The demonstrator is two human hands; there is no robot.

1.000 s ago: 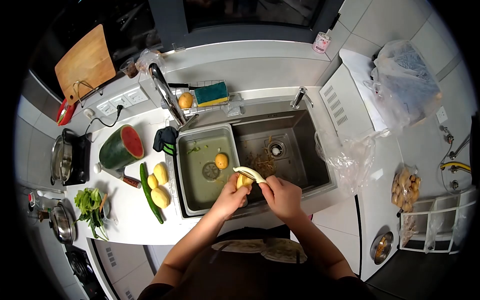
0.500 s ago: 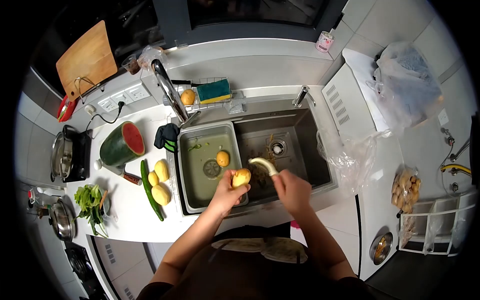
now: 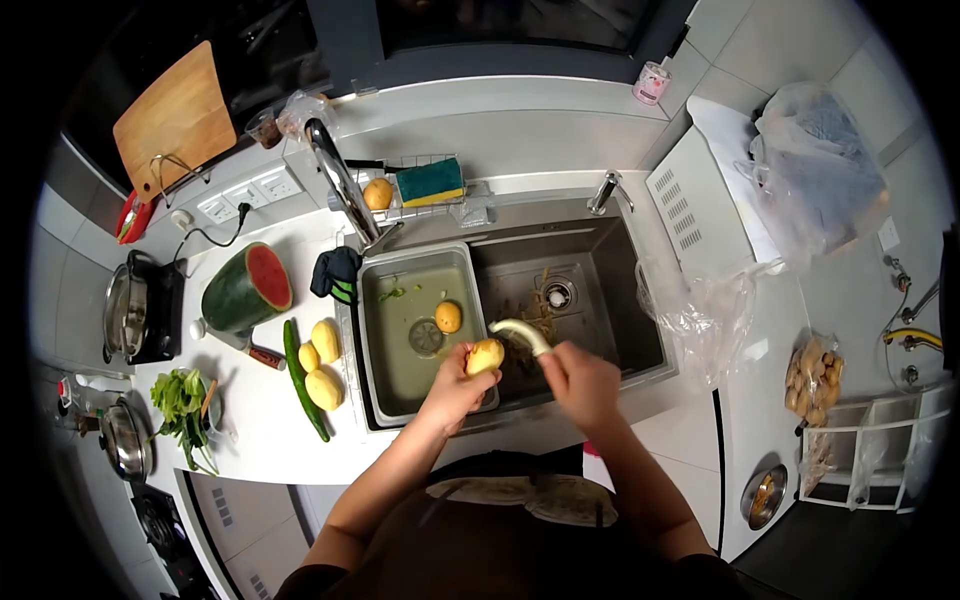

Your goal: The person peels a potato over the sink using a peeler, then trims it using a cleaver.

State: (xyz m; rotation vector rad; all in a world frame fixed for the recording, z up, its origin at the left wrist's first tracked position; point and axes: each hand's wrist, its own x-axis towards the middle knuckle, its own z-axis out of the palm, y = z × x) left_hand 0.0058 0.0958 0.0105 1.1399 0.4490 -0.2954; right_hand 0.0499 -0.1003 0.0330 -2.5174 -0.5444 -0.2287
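Note:
My left hand (image 3: 458, 391) is closed around a partly peeled potato (image 3: 486, 356), held over the near edge of the sink divider. In my right hand (image 3: 583, 385) is a white-handled peeler (image 3: 520, 335), its head just to the upper right of the potato and seemingly apart from it. Brown peelings (image 3: 542, 310) lie in the steel sink basin (image 3: 600, 340) below, around the drain. Another potato (image 3: 447, 317) sits in the water-filled tray (image 3: 385, 345) on the left side of the sink.
Left of the sink lie peeled potatoes (image 3: 323, 389), a cucumber (image 3: 300, 380), a cut watermelon (image 3: 240, 292), a knife (image 3: 264, 356) and leafy greens (image 3: 182, 408). A faucet (image 3: 340, 185) rises behind the tray. A plastic bag (image 3: 715, 320) rests on the right counter.
The peeler has shifted slightly left, closer to the potato, along with my right hand. My left hand keeps holding the potato in nearly the same place.

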